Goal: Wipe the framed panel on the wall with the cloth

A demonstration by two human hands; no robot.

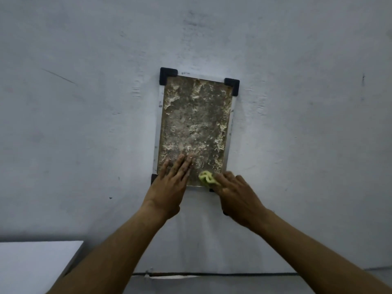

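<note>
Framed panel on the wall: left hand flat, bracing its lower corner — right hand pinches the soft, light cloth, bunched against the bottom edge.

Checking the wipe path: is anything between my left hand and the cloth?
Head view: only a narrow bare strip of the framed panel lies between the left hand and the cloth.

Pale grey wall, scuffed and marked, carries one framed panel: mottled brown face, silver edging, black corner caps at the top, hung slightly askew
</note>
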